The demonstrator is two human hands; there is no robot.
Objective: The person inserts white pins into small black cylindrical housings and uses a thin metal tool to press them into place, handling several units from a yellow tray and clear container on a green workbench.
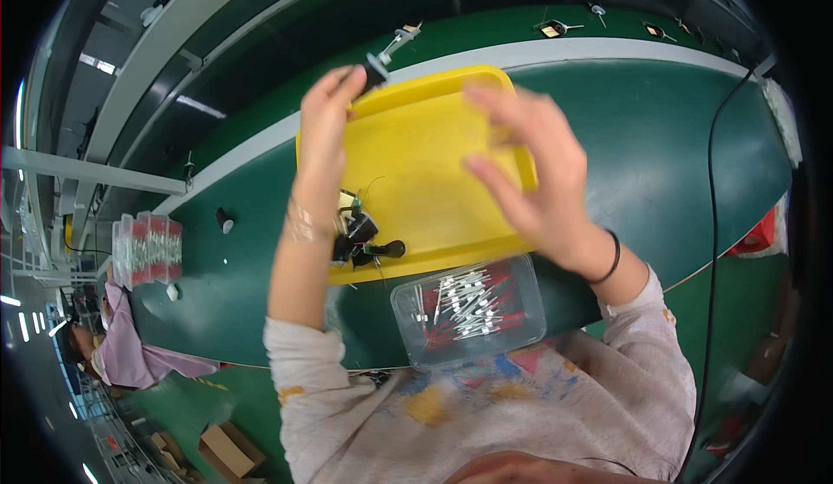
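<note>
My left hand (326, 115) pinches a small black part (375, 69) with a pale collar and stem, above the far left edge of the yellow tray (425, 250). Its exact kind I cannot make out. Over the tray's right side, my right hand (551, 167) is held with fingers and thumb apart and nothing between them; its fingertips are blurred. Several black parts with thin wires (357, 231) lie in the tray's near left corner, partly hidden by my left wrist. Close to my body, a clear plastic box (408, 332) holds many thin metal pieces and red wires.
Along the far green strip lie several small assemblies (553, 29). Stacked clear boxes (147, 250) and a black cylindrical part (225, 220) are on the green table (642, 154) at left. A black cable (713, 180) crosses the right side. Another person (143, 345) sits at far left.
</note>
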